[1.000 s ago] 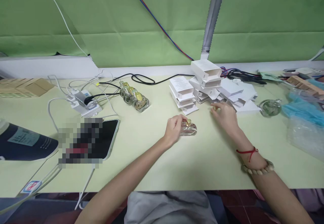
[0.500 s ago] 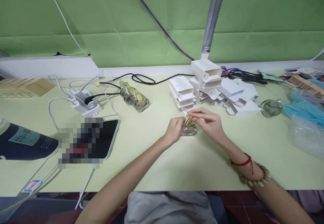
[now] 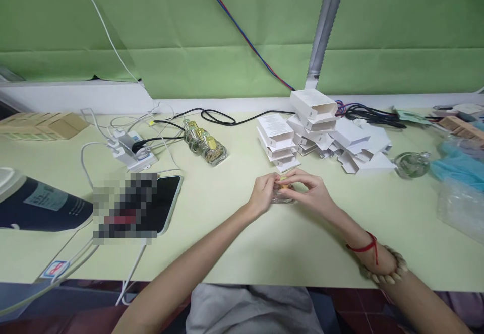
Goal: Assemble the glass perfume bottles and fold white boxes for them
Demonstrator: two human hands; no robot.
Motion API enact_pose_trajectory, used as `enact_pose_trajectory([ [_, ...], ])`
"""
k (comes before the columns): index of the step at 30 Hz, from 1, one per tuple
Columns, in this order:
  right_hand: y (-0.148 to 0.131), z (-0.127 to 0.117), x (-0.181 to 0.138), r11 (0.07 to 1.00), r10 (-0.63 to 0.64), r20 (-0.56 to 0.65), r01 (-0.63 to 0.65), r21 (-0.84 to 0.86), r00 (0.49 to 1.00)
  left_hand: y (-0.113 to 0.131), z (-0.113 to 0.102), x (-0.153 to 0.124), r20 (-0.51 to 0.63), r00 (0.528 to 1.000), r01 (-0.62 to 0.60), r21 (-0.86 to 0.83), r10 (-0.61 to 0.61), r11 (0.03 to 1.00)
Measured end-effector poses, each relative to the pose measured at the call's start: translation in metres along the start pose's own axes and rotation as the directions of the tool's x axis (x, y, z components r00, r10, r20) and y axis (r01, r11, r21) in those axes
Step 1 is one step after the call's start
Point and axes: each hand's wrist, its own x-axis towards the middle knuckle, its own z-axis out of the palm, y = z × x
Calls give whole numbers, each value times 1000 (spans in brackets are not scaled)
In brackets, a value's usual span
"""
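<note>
A clear glass perfume bottle (image 3: 283, 199) rests on the table before me. My left hand (image 3: 262, 193) is closed around its left side. On its top, my right hand (image 3: 313, 193) pinches a shiny gold cap (image 3: 284, 179), with the thumb in front and the fingers over it. Most of the cap and the bottle's neck are hidden by my fingers. Further left stands a row of similar glass bottles (image 3: 214, 155) with gold caps. Behind my hands are stacked white cartons (image 3: 276, 128) with open ends.
More white boxes (image 3: 312, 103) are piled at the back, beside a lone glass bottle (image 3: 412, 164). Clear and blue plastic (image 3: 462, 165) lies at right. A phone (image 3: 170, 200), a dark cup (image 3: 45, 203) and a power strip (image 3: 139, 161) with cables occupy the left.
My right hand has moved down, its fingers closer over the gold cap, which shows less now. My left hand stays on the bottle. The whole view has shifted slightly.
</note>
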Motion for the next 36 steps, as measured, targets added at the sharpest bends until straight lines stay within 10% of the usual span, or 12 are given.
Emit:
enact_pose_trajectory([
  [8,25,9,-7,985,174,344,-158,-74,923,8,1,-7,-43,867,-434,427,497,793],
  [15,31,-1,-6,782,296,240,-90,-617,924,4,-22,11,-243,846,-190,694,475,695],
  [23,26,-5,-7,702,328,298,-20,-712,896,-6,-95,26,-552,572,268,825,607,498],
  [32,24,-6,-3,715,209,296,61,-697,932,-10,-118,38,-629,615,376,764,475,525],
  [36,26,-28,7,650,33,106,59,-757,994,-11,-116,37,-676,576,402,724,460,560],
])
